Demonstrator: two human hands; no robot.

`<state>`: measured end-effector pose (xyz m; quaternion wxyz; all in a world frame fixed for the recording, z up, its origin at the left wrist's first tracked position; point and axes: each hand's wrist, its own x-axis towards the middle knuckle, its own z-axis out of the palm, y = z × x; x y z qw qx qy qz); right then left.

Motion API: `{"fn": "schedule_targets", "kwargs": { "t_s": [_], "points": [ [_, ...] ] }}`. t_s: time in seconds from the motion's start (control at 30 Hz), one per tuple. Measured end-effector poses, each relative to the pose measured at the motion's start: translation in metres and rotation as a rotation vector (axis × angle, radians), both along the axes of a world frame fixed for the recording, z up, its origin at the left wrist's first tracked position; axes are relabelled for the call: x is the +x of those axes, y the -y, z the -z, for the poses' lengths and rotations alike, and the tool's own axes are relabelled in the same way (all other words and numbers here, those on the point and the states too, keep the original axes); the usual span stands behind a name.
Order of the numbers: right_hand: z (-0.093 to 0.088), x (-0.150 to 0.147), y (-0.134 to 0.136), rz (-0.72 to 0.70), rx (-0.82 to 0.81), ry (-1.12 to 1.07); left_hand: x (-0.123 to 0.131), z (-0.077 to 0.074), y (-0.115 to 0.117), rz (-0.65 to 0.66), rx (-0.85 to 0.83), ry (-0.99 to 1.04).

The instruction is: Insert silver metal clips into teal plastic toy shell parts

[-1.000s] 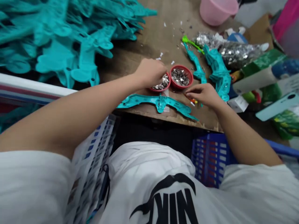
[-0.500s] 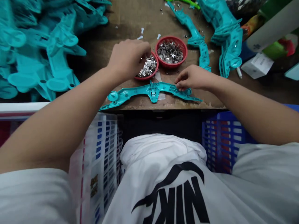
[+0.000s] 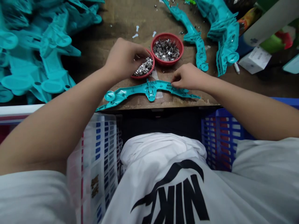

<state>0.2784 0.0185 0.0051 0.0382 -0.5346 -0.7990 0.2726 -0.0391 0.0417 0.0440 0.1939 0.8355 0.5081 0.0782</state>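
While the L hand (image 3: 123,59) sits curled over a small red plastic bowl (image 3: 144,76) of shiny silver bits (image 3: 144,67), can't tell if it holds any, the R hand (image 3: 187,77) pinches a long teal plastic piece (image 3: 150,90). Piece lies flat, long way L to R, at the near edge of the wood table (image 3: 112,28), closer to R hand.
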Motion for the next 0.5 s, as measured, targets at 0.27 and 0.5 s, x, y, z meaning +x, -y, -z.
{"fn": "schedule_targets", "kwargs": {
  "t_s": [0.27,0.5],
  "points": [
    [0.003,-0.008,0.009,0.002,0.047,0.062,0.016,-0.011,0.022,-0.165,-0.236,0.416],
    [-0.036,-0.008,0.011,-0.023,0.195,-0.149,0.018,0.021,0.013,-0.127,-0.215,0.754]
  ]
}}
